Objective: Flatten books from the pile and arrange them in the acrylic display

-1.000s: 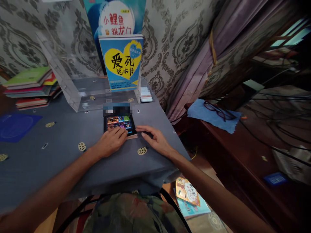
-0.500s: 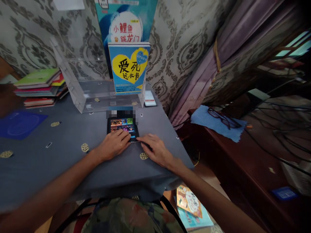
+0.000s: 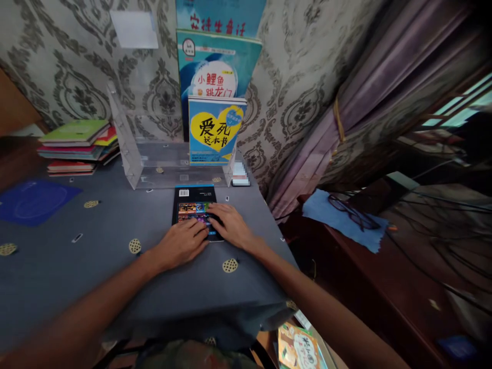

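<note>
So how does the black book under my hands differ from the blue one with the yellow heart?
The black book lies flat on the table; the blue book stands up in the clear stand.
The black book shows small colour pictures, the blue book one big heart.
Both hands cover part of the black book; neither touches the blue book.
Both are rectangular.
</note>
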The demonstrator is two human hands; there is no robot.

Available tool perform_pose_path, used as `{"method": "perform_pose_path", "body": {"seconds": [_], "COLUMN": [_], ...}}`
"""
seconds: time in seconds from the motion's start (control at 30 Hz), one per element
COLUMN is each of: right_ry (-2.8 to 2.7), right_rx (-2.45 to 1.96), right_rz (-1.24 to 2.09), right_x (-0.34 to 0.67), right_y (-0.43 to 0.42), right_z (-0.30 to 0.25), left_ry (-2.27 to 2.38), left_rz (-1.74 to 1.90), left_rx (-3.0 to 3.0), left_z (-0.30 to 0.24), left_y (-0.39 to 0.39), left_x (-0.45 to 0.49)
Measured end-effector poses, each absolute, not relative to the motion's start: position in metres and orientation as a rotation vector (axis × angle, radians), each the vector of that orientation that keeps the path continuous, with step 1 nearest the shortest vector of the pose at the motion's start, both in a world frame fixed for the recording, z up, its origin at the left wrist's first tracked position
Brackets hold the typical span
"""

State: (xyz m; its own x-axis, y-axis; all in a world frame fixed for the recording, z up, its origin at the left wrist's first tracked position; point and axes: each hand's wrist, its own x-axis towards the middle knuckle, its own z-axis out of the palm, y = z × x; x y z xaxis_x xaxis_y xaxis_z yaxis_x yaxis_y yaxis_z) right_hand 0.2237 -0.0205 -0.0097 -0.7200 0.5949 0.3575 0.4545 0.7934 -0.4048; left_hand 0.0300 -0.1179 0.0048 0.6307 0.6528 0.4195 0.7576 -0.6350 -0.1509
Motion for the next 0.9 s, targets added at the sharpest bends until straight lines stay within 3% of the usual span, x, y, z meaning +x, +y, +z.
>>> {"method": "perform_pose_path", "body": {"seconds": [0.33,0.9], "right_ry": [-2.407,-2.529], "right_rx": [-0.887,-1.159], "right_rz": [0.317,0.078], "right_x": [0.191,0.211], "right_y": [0.055,-0.003], "right_z": [-0.021,0.005], "left_ry": [-1.167,-1.195], "left_rz": [-0.465,-0.61], "left_rx": [-2.561,-2.584], "left_z": [0.008,0.011], "left_y": [-0.117,-0.117], "left_x": [0.031,0.024]}}
